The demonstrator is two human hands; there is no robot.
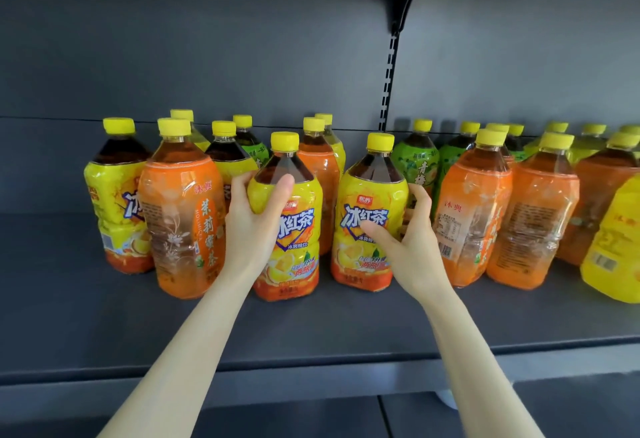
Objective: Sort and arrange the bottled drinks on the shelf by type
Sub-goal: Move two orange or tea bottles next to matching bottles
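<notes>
Here, left grip (252, 227), right grip (412, 244) on 冰红茶 bottles (298, 250)

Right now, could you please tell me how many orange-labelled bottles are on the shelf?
5 visible: one orange-labelled bottle left of the left hand, one behind the two yellow-labelled bottles being gripped, three right of the right hand. More may be hidden behind.

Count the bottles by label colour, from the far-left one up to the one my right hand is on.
Yellow-label bottles: 6, one held by the left hand, one by the right hand
Orange-label bottles: 2
Green-label bottle: 1
Total: 9
</notes>
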